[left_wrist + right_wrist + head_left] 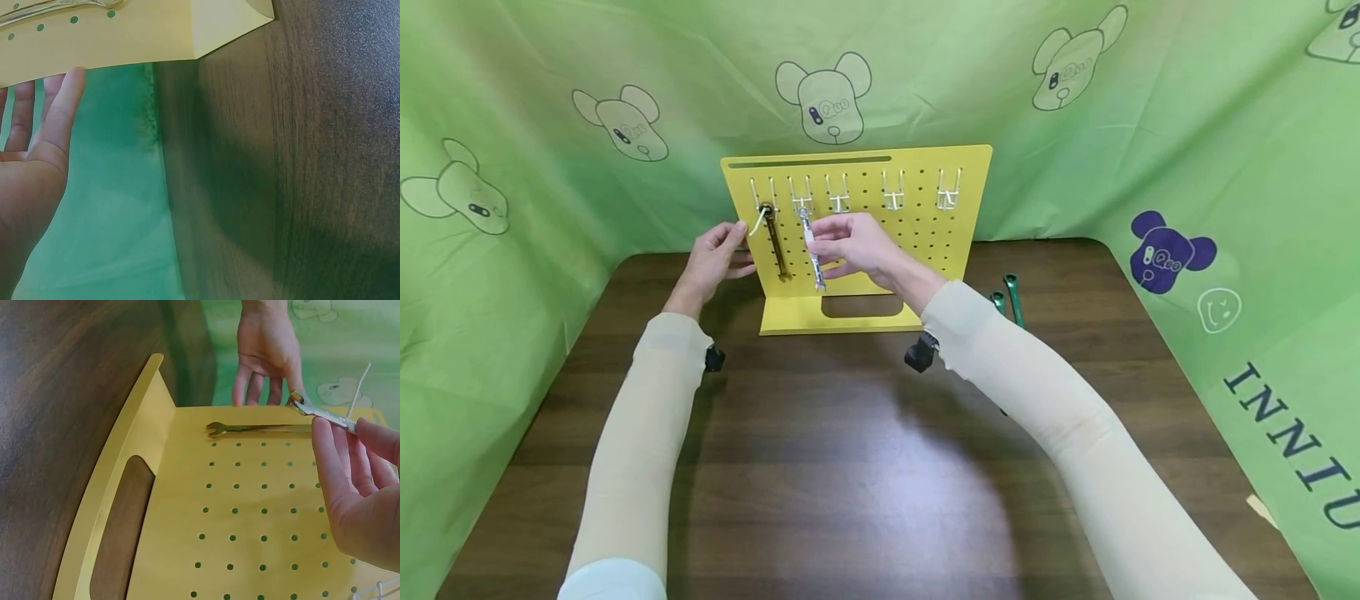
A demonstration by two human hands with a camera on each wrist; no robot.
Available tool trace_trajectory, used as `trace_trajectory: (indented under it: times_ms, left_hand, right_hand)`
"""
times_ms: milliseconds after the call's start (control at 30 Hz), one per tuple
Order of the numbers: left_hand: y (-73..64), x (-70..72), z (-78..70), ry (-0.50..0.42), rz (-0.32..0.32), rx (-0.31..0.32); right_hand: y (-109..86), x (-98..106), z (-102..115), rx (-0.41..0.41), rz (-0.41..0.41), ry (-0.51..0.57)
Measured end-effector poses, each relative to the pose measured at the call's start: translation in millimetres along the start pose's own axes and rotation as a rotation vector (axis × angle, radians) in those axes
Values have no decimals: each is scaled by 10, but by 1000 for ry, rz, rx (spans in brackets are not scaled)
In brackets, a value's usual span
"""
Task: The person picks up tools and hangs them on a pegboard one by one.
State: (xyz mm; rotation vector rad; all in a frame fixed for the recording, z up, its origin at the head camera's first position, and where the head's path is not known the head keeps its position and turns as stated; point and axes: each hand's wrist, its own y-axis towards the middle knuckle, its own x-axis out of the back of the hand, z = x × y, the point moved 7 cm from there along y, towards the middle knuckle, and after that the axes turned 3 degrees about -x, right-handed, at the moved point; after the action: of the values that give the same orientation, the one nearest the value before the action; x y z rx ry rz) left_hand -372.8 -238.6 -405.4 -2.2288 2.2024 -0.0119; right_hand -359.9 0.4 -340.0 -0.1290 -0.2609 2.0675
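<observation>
My right hand (857, 246) pinches a silver combination wrench (816, 271) by its pale middle, its ring end up beside the second hook of the yellow pegboard (917, 242). In the right wrist view the open end of this wrench points away from the fingers. Whether the ring is on the hook I cannot tell. A dark bronze-looking wrench (777, 246) hangs from the leftmost hook. At the board's left edge is my left hand (711, 258), its thumb tip touching the edge and its fairly straight fingers partly behind the board.
More white wire hooks (892, 198) line the board's upper part to the right. Green wrenches (1013, 300) lie on the wooden table (820, 467) behind my right forearm, partly hidden. Green printed cloth (700, 83) encloses the back and sides.
</observation>
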Motion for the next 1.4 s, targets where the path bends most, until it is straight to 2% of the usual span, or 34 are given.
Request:
trace_trajectory:
  times_ms: [200,700,1100,1400]
  left_hand:
    - [7,9,3,4,-6,-2]
    - [0,-22,3,7,2,-4]
    - [-4,1,12,29,3,10]
    - [-3,-1,10,37,-2,8]
  right_hand:
    - [67,18,-21,-25,-22,12]
    - [198,33,-91,-125,-73,126]
    - [262,85,-104,-110,-143,161]
    - [268,103,-119,-119,-119,148]
